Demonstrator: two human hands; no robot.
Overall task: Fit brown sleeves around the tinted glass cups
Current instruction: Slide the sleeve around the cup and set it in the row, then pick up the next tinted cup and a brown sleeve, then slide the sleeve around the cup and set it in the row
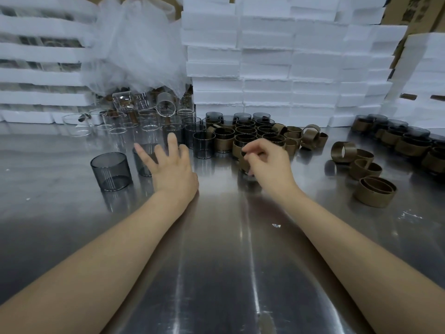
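Note:
My left hand is spread with straight fingers over a tinted glass cup, mostly hidden behind it. Another bare tinted cup stands to its left. My right hand has curled fingers around a cup wearing a brown sleeve, largely hidden by the hand. Behind it stand several sleeved cups packed together. Loose brown sleeves lie to the right.
The steel table carries clear glass cups at the back left and more sleeved cups at the far right. Stacks of white foam trays wall off the back. A plastic bag hangs over the clear cups.

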